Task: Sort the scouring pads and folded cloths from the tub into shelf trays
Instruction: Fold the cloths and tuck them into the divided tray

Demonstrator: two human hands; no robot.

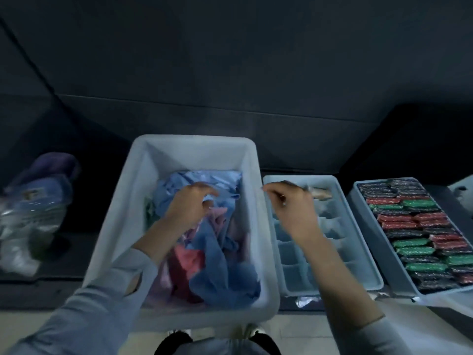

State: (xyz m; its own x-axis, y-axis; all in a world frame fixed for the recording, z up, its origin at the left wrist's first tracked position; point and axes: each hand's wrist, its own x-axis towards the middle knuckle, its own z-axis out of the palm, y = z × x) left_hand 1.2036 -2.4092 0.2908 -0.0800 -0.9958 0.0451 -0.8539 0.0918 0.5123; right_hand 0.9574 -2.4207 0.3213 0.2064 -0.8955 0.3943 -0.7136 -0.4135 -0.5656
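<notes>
Left hand (190,206) down in the tub (143,190), fingers curled into the blue cloths (217,257). Right hand (291,208) over the divided tray (368,254), fingers curled, can't tell if pinching anything. Scouring pads (419,231) packed in the far right tray (358,201). Big risk: dragging up a tangled clump, unfolding cloths, or spilling some over the rim.
</notes>
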